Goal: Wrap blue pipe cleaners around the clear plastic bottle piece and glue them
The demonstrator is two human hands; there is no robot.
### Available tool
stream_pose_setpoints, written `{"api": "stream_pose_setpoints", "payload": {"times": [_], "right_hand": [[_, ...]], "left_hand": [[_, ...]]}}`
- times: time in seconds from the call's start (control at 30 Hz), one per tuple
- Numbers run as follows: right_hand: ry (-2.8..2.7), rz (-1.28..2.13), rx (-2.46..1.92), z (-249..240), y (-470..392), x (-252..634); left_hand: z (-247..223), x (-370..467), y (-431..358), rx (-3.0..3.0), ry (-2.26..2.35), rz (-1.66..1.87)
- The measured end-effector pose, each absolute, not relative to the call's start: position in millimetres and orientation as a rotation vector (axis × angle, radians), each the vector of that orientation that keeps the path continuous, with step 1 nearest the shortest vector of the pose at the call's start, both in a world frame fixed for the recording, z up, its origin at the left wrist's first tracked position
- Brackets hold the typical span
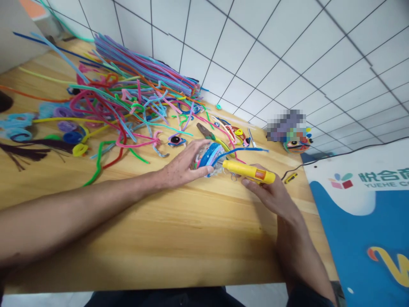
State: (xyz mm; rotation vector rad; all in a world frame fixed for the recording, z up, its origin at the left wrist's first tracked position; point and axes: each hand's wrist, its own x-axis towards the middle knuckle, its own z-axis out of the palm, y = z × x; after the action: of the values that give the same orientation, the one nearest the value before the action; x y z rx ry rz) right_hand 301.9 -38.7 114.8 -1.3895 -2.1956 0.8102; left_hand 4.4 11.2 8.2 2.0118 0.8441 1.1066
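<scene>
My left hand (183, 166) is closed around a small clear object wrapped with blue, purple and pink pipe cleaners (211, 157), held above the wooden table (153, 247). One blue pipe cleaner (247, 149) sticks out from it to the right. My right hand (268, 194) grips a yellow glue gun (247, 170), whose tip points left at the wrapped object. Whether the tip touches it is too small to tell. Just behind the wrapped object lie pliers (219, 140) with yellow-green handles.
A bundle of pipe cleaners (147, 68) lies along the tiled wall, with a loose tangle (108, 102) before it. At the right are a colourful decorated figure (297, 140), a small yellow cutter (290, 178), a black cable (332, 155) and a printed blue-and-white board (361, 230).
</scene>
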Motion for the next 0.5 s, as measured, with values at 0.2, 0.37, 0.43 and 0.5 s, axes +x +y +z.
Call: {"api": "stream_pose_setpoints", "payload": {"times": [0.2,0.37,0.43,0.5], "right_hand": [[-2.202,0.841,-1.382,116.5,-38.5,299.0],[-2.17,0.782,-1.368,114.7,-36.9,297.4],[-2.186,0.789,-1.364,114.4,-37.3,297.3],[-2.217,0.795,-1.349,114.1,-37.8,297.3]], "left_hand": [[11.0,2.2,10.8,1.976,0.867,1.081],[12.8,0.1,10.1,1.954,0.866,1.054],[13.0,-0.6,9.8,1.939,0.869,1.037],[12.8,-1.3,9.7,1.922,0.878,1.02]]}}
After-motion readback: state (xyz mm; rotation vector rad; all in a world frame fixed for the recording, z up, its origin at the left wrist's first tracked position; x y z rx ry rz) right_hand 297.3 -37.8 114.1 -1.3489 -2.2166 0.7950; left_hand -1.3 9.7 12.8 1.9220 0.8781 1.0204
